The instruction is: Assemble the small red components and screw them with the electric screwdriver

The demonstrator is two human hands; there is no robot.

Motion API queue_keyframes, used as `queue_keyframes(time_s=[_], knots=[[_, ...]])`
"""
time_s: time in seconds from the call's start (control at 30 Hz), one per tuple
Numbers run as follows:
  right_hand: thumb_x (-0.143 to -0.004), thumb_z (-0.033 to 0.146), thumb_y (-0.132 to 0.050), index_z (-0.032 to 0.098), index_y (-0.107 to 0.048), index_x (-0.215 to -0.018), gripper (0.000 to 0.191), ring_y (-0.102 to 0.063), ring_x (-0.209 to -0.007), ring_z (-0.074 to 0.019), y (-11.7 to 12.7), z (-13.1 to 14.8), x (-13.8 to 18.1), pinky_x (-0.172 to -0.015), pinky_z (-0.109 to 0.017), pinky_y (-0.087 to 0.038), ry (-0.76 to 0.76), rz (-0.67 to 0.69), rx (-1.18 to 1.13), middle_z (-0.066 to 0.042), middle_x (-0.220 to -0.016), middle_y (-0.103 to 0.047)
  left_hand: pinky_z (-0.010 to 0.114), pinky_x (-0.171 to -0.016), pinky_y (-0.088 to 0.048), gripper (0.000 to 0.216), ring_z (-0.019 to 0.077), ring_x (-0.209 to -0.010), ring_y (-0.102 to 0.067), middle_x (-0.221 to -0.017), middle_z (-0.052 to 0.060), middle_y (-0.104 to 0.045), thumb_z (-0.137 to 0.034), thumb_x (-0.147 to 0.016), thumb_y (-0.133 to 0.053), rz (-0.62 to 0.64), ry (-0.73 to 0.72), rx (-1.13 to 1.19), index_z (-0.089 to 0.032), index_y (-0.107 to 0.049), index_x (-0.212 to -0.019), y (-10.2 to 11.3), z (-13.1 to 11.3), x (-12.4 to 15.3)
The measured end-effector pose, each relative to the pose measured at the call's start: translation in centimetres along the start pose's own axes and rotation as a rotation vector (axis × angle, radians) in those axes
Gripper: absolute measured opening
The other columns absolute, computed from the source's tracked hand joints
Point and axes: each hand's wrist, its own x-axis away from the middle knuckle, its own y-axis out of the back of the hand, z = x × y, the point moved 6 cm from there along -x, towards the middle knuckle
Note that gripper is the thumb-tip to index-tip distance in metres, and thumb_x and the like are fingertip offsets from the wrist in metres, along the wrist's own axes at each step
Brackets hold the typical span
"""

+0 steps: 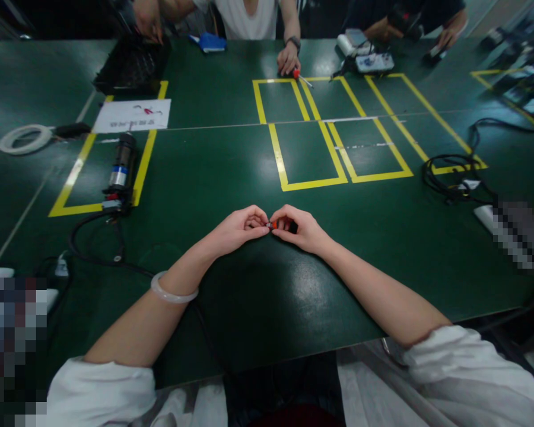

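Observation:
My left hand (pixel 240 228) and my right hand (pixel 299 228) meet fingertip to fingertip over the green table (pixel 249 284), near its front middle. Both are closed in a pinch on a small red and black part (pixel 272 225) held between them. A pale bangle (pixel 172 290) circles my left wrist. The part is mostly hidden by my fingers.
Yellow taped rectangles (pixel 311 154) lie ahead. A cylindrical motor-like unit (pixel 121 169) with a black cable (pixel 93 243) sits left, beside a paper sheet (pixel 132 115) and a white tape roll (pixel 24 139). A coiled black cable (pixel 449 175) lies right. Another person's hand (pixel 288 59) holds a red screwdriver (pixel 301 76) at the far edge.

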Motion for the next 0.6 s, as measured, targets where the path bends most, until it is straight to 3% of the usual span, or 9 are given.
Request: queue_keyframes(time_s=[0.1, 0.6], knots=[[-0.085, 0.016, -0.066, 0.019, -0.061, -0.104, 0.020, -0.061, -0.076, -0.0130, -0.04, -0.29, -0.03, -0.070, -0.026, -0.048, -0.020, -0.007, 0.036, -0.002, -0.092, -0.065, 0.027, -0.074, -0.047, 0.031, 0.0138, -0.081, -0.061, -0.089, 0.003, -0.063, -0.032, -0.078, -0.075, -0.001, -0.021, -0.004, -0.014, -0.058, -0.096, 0.05, 0.25, -0.14], [-0.087, 0.012, -0.061, 0.019, -0.059, -0.097, 0.012, -0.059, -0.083, -0.0155, -0.29, 0.29, 0.08, -0.075, -0.028, -0.047, 0.039, 0.013, 0.180, -0.003, -0.093, -0.061, 0.025, -0.074, -0.048, 0.036, 0.0141, -0.088, -0.061, -0.098, 0.005, -0.062, -0.026, -0.075, -0.078, 0.000, -0.055, -0.020, -0.015, -0.057, -0.102, 0.00, 0.27, -0.11]])
